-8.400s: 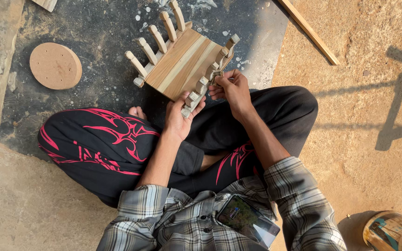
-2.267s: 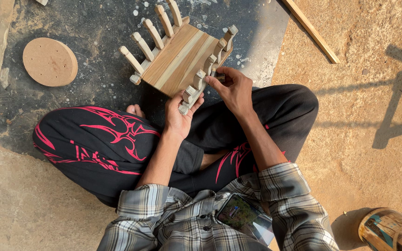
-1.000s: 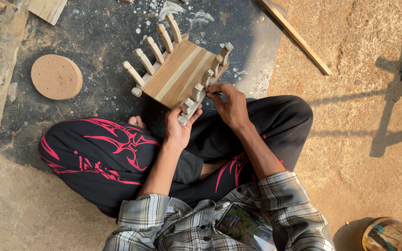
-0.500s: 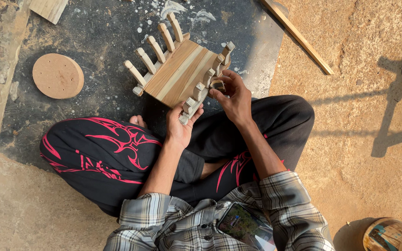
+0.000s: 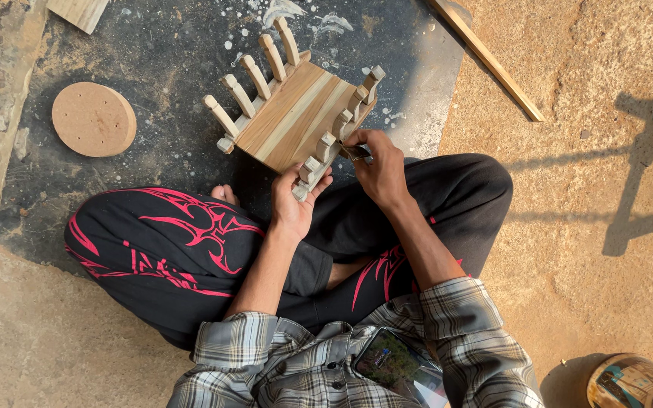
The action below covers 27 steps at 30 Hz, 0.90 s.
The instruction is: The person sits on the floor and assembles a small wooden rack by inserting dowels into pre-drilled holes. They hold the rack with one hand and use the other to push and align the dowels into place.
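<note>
our left hand cups the near corner of the wooden rack, fingers curled around its lowest peg. our right hand sits just beside the same row of pegs, fingertips pinched closed on a small dark scrap, perhaps sandpaper, pressed against a peg. the rack rests tilted on the dark slab in front of our crossed legs: a striped pale and brown board with a row of rounded pegs along two opposite edges. a round wooden disc lies well apart to the left, and a long wooden strip to the right.
</note>
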Motion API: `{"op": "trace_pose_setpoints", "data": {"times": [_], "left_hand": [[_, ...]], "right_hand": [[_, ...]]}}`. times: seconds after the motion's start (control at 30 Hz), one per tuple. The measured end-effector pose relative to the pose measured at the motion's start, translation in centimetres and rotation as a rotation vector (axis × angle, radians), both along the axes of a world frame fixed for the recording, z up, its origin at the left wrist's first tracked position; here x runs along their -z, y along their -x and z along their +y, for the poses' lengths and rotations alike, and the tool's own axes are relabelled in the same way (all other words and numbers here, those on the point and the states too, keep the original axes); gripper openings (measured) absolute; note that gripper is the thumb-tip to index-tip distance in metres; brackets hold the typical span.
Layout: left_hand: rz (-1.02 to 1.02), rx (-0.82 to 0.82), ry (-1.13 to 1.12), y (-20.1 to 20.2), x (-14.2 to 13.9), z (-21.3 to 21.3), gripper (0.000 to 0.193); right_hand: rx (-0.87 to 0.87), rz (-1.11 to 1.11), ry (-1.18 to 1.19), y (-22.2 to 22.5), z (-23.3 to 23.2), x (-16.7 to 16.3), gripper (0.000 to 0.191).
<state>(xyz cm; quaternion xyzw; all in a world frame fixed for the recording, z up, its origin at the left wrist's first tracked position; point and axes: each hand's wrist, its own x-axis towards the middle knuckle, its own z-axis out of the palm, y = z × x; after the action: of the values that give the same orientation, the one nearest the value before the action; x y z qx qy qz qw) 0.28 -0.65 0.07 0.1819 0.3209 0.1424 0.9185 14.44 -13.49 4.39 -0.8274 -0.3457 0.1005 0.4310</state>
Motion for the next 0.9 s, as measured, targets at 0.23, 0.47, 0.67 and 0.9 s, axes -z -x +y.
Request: {"op": "trace_pose_setpoints", "data": {"times": [0.23,0.47,0.67,0.9], "left_hand": [[0.009,0.004,0.011,0.0,0.2,-0.1,0.029],[0.006,0.010,-0.013,-0.4,0.6,-0.6,0.029],[0.007,-0.012,-0.036,-0.4,0.6,-0.5,0.032],[0.010,-0.020,-0.007,-0.4,0.5,-0.6,0.032]], "right_hand": [[-0.194,-0.278,-0.063,0.4,0.7,-2.5,0.039],[-0.196,-0.320,-0.019,0.3,0.8,-3.1,0.038],[-0.038,-0.336,0.053,-1.0,0.2,-1.2,0.033],[-0.136,-0.302,-0.067,-0.5,-0.1,-1.4,0.025]]}}
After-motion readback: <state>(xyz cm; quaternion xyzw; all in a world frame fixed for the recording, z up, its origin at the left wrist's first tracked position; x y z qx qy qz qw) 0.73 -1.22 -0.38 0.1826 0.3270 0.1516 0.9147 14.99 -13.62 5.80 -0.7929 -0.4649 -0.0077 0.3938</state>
